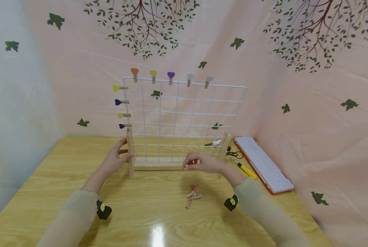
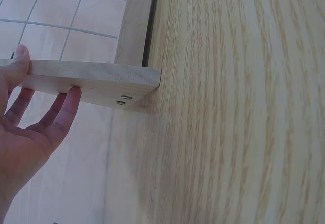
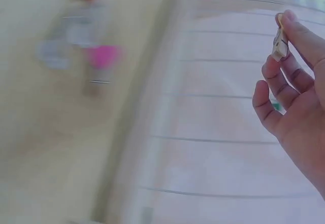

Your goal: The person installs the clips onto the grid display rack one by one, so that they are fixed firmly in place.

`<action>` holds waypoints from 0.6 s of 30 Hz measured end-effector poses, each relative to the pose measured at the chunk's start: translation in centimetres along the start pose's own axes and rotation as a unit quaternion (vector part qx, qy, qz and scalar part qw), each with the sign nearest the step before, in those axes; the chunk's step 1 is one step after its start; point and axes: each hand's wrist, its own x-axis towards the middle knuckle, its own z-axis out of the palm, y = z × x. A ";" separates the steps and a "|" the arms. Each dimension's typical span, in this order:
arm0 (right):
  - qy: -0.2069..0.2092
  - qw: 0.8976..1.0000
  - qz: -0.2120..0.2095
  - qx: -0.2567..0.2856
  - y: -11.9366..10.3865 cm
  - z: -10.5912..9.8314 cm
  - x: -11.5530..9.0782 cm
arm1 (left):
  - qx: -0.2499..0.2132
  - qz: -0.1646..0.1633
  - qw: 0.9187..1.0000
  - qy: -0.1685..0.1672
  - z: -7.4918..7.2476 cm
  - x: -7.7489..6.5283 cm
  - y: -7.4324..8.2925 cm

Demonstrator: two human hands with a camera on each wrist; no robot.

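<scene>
A white wire grid panel (image 1: pixel 176 99) stands upright in a wooden stand. My left hand (image 1: pixel 113 162) grips the stand's left wooden leg (image 2: pixel 96 74), thumb on one face and fingertips on the other. In front of the grid's lower right part, my right hand (image 1: pixel 205 162) pinches a small wooden clothespin (image 3: pixel 280 47) between thumb and index finger, the other fingers loosely bent. Heart-topped clothespins line the grid's top edge, among them an orange one (image 1: pixel 135 72) and a purple one (image 1: pixel 171 75). More, yellow and dark blue (image 1: pixel 118 102), are clipped down its left edge.
Several loose clothespins (image 1: pixel 197 197), one with a pink heart (image 1: pixel 193 187), lie on the wooden table (image 1: pixel 134 212) below my right hand. To the right are a yellow-handled screwdriver (image 1: pixel 248 171), a black cable (image 1: pixel 236 155) and a long white-and-red case (image 1: pixel 264 164).
</scene>
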 end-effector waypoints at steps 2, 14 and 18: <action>0.035 0.999 -0.021 -0.002 -1.5 -2.2 -0.2 | -0.003 0.002 1.000 0.001 0.0 0.3 -0.9; 0.265 0.960 -0.065 -0.064 -10.8 -14.4 -2.3 | 0.016 0.001 1.000 0.008 -0.1 0.9 -2.5; 0.357 0.928 -0.098 -0.045 -11.3 -17.1 -2.4 | 0.011 0.005 1.000 0.006 -0.1 0.9 -2.6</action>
